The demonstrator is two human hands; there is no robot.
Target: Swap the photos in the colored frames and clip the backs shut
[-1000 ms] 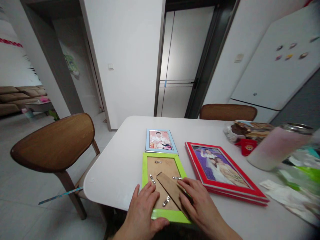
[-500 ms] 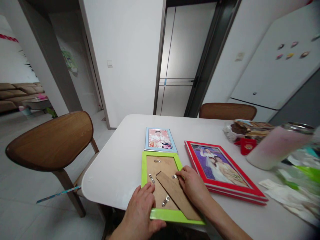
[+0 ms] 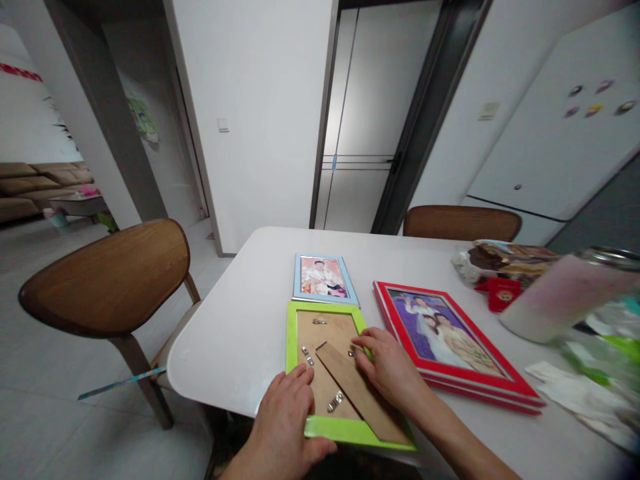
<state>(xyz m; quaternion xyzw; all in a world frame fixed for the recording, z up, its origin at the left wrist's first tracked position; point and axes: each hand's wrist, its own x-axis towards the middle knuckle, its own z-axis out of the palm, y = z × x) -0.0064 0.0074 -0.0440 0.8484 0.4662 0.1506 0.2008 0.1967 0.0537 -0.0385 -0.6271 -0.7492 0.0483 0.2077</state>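
Observation:
A green picture frame (image 3: pixel 327 308) lies back side up at the table's near edge, its brown backboard (image 3: pixel 327 330) showing metal clips and a slanted stand flap (image 3: pixel 357 393). My left hand (image 3: pixel 287 413) grips the frame's lower left corner, fingers on top and thumb at the near edge. At the right side, my right hand (image 3: pixel 387 363) has its fingers bent at a metal clip (image 3: pixel 352 352), its palm over the frame's right edge. Touching the green frame's far side is a light blue frame (image 3: pixel 296 280) with a photo facing up.
Red frames (image 3: pixel 450 333) are stacked at the right of the white table (image 3: pixel 225 333). Beyond them are a pink and white bottle (image 3: pixel 560 300), a red packet (image 3: pixel 503 293), bags and crumpled tissue (image 3: pixel 565 383). Wooden chairs stand at left (image 3: pixel 110 280) and behind (image 3: pixel 463 222).
The view has shifted slightly, so everything sits a little further right. The fingers of my right hand have moved slightly at the clip; my left hand keeps its place on the frame.

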